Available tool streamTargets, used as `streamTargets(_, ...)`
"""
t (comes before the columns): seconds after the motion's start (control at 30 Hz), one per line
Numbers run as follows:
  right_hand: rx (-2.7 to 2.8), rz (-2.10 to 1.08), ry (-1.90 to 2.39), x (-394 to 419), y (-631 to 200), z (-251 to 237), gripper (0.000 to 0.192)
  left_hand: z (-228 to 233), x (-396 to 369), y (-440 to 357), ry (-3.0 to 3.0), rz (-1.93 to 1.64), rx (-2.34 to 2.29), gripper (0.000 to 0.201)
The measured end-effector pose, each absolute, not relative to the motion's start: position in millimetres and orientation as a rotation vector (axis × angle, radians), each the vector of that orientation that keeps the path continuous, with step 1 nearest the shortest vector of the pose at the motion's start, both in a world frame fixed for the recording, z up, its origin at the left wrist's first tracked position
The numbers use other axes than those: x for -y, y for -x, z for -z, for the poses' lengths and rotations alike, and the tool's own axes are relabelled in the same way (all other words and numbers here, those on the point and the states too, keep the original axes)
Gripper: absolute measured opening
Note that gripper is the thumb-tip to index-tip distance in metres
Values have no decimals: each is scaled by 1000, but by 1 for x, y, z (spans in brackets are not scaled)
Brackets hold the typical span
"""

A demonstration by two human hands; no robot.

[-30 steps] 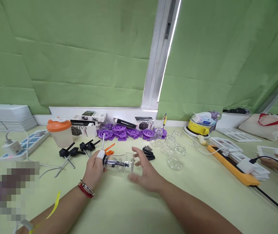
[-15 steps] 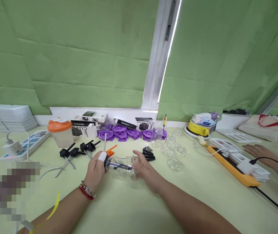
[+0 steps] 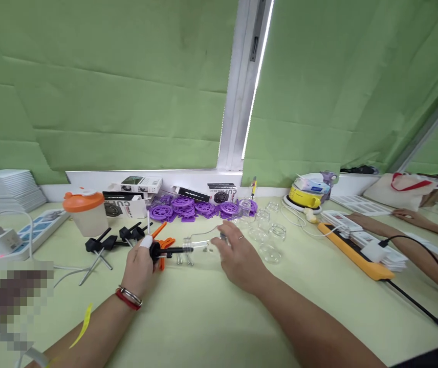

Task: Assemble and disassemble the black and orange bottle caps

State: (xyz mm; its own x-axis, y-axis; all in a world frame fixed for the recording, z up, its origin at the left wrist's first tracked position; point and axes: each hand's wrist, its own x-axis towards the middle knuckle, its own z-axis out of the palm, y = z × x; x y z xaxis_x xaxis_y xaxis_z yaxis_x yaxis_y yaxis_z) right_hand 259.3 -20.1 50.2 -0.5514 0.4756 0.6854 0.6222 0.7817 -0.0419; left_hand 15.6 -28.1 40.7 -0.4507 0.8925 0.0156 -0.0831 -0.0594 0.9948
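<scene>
My left hand [image 3: 138, 263], its thumb wrapped in white, is closed around a black lid with a long shaft [image 3: 173, 250]. A pale thin rod [image 3: 149, 223] stands up from the lid. In my right hand [image 3: 238, 253] is a clear glass jar [image 3: 198, 244], gripped near its base and lying sideways. The jar's mouth faces the lid, and the tip of the shaft is at or just inside it. Behind my left hand lie orange plastic pieces [image 3: 165, 243]. Small metal pieces [image 3: 184, 259] lie below the shaft. Several black lids with metal rods [image 3: 96, 244] rest to the left.
Several glass jars [image 3: 270, 252] stand at right of centre. Purple wheel-shaped parts [image 3: 182, 204] and boxes [image 3: 130, 208] line the back. An orange-lidded cup [image 3: 84, 202], a white power strip [image 3: 23, 250] and an orange power strip [image 3: 353, 250] flank them. Another person's hands [image 3: 368, 222] are at far right.
The glass jar has moved right, away from the lid, baring the black shaft. My right hand has shifted right with it. The view has turned slightly.
</scene>
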Motion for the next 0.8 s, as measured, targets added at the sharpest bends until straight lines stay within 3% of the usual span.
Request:
streamTargets(0.2,1958,74,1354,35,-299,-27,71,-43,29,-15,-981,-1612,-1410,29)
streamTargets(0.43,1911,67,1615,47,-334,7,67,-32,28,-18,-1058,-1586,-1425,32)
streamTargets(0.8,1743,-14,1890,21,-351,10,71,-25,25,-13,-1117,-1550,-1412,34)
